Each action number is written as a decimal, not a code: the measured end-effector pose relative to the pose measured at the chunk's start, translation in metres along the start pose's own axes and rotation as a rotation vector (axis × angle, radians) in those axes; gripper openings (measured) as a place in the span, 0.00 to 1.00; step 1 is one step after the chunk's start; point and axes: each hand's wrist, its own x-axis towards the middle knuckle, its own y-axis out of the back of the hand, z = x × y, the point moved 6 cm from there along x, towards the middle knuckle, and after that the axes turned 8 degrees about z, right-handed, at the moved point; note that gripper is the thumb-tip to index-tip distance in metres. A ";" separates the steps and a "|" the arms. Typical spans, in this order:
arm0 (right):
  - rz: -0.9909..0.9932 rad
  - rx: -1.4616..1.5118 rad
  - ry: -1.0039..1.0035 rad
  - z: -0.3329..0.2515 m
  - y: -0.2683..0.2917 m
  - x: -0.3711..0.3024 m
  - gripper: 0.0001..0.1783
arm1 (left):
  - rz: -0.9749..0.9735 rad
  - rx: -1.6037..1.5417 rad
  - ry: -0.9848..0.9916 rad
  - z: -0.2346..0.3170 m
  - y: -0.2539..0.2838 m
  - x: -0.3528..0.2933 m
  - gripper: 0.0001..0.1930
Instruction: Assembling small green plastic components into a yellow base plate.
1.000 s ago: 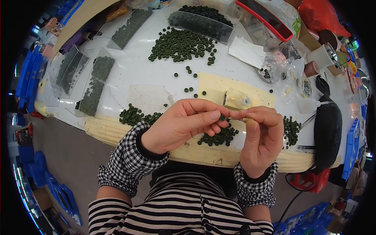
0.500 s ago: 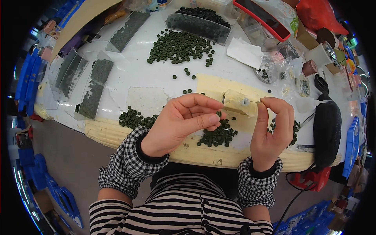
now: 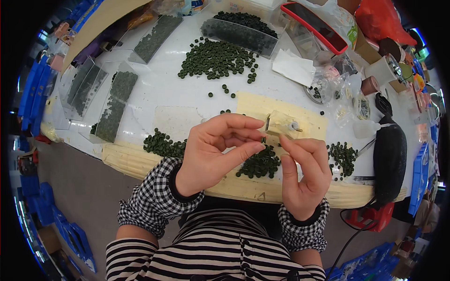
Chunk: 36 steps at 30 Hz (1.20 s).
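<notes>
My left hand (image 3: 211, 152) is closed in a pinch, with a small dark green round piece (image 3: 263, 139) at its fingertips. Close beside it is my right hand (image 3: 307, 175), its forefinger reaching toward that piece and its thumb apart from the forefinger; nothing shows between them. Just beyond both hands stands a cream, tape-wrapped block (image 3: 282, 121), with a pale tube (image 3: 294, 125) on its right and a thin metal strip (image 3: 267, 122) on its left. Below the fingertips lies a heap of the same green pieces (image 3: 259, 164).
More green pieces lie in a left heap (image 3: 164, 144), a right heap (image 3: 343, 159) and a large far spread (image 3: 215, 58). Clear boxes (image 3: 239, 36) hold others. A red-cased phone (image 3: 315, 27), a white tissue (image 3: 294, 67) and a black-wrapped object (image 3: 390, 157) are around the table.
My right hand has moved left and slightly down, from the block's tube to beside my left fingertips, and its pinch has parted. The left hand has barely moved.
</notes>
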 end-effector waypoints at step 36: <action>-0.074 0.119 0.044 -0.002 -0.011 -0.004 0.20 | -0.011 -0.006 0.050 -0.005 0.004 -0.002 0.09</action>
